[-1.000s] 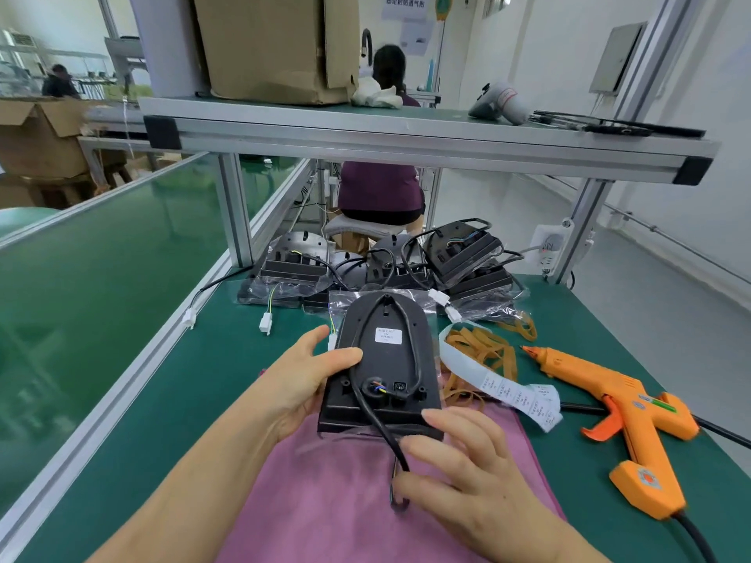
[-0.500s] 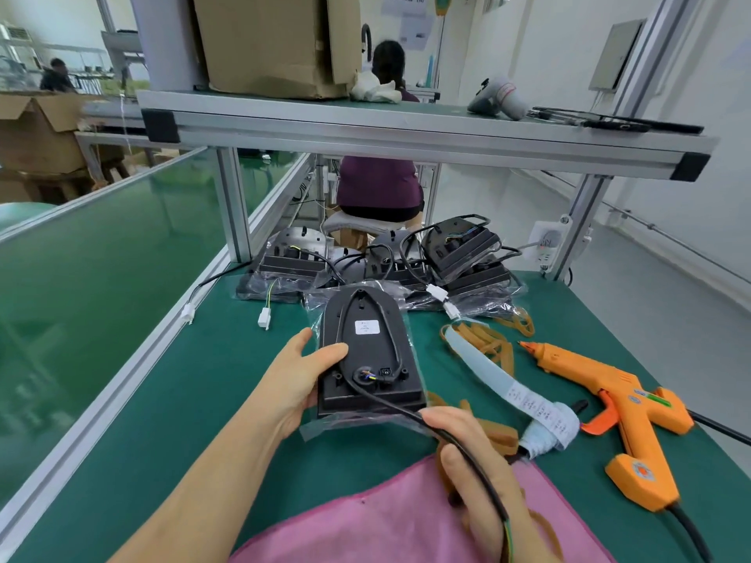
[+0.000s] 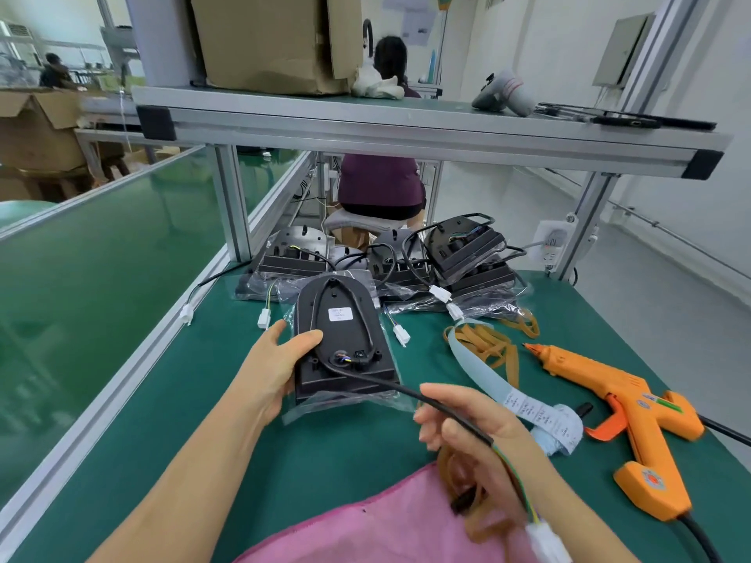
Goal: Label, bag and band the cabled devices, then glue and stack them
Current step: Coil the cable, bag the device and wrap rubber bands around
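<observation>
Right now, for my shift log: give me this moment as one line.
left hand: grips labelled device | right hand: holds its cable, rubber bands | glue gun: untouched

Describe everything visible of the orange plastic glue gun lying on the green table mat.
The orange plastic glue gun lies on its side on the green table mat, nozzle pointing left toward the tan rubber bands. Its trigger is a redder orange; small stickers mark barrel and handle base. A thick black cord leaves the handle base toward the lower right. Nobody holds it.
</observation>
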Demonstrator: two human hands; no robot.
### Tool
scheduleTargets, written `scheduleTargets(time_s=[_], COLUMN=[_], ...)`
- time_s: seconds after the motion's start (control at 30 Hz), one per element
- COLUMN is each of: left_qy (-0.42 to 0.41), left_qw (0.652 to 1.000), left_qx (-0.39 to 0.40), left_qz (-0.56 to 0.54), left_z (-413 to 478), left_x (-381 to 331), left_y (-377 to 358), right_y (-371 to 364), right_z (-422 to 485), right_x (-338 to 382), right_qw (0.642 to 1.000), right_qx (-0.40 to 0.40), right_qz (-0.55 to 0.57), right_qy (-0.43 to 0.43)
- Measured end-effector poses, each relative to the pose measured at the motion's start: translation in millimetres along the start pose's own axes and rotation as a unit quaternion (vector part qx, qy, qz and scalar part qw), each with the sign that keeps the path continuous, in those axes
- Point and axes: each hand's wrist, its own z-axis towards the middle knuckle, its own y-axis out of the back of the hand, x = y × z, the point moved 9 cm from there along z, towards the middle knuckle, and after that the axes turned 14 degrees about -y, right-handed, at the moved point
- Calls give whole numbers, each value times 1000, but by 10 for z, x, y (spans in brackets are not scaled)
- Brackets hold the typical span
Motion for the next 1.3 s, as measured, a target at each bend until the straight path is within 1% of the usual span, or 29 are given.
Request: scheduleTargets(time_s=[0.07,0.1,0.13,0.17,0.27,0.33,0.4,0.47,0.57,0.63,0.73,0.87,1.0,1.1,1.23,1.3], left_qy=[-4,-4,-4,-4,-5,-12,-23,-33,-48,-54,-59,-59,-57,-50,-45,-39], left_qw=[1000,1000,1000,1000,1000,1000,999,998,994,992,991,987,986,986,987,987], left_qx=[-8,-10,-11,-11,-8,-1,15,39,64,75,92,119,122,122,124,127], left_qz=[4,6,9,10,6,6,20,43,71,80,73,93,101,105,96,91], left_z=[36,46,51,52,52,56,48,5,-77,-133,-216,-292,-348,-370,-368,-384], left_x=[-14,-17,-19,-19,-19,-31,-52,-73,-120,-163,-232,-235,-201,-180,-115,-89], left_y=[50,67,78,81,75,62,30,-29,-124,-193,-303,-425,-506,-513,-510,-522], right_y=[-49,-70,-60,-19,117,188,273,371,497,544,551,553,553,528,477,485], right_z=[24,27,45,82,219,294,333,369,442,501,587,643,694,699,636,626], right_x=[-63,-61,-53,-43,14,4,-55,-60,66,130,165,198,271,320,369,364], right_qw=[988,979,972,969,964,961,960,962,963,958,954,943,928,925,916,923], right_qx=[90,123,134,120,37,-14,-80,-142,-209,-238,-258,-288,-312,-325,-334,-335], right_qz=[119,158,187,211,256,258,215,136,8,-40,-81,-136,-190,-188,-220,-192], right_qy=[-41,-45,-44,-44,-55,-95,-158,-189,-172,-154,-131,-99,-76,-56,-18,-3])
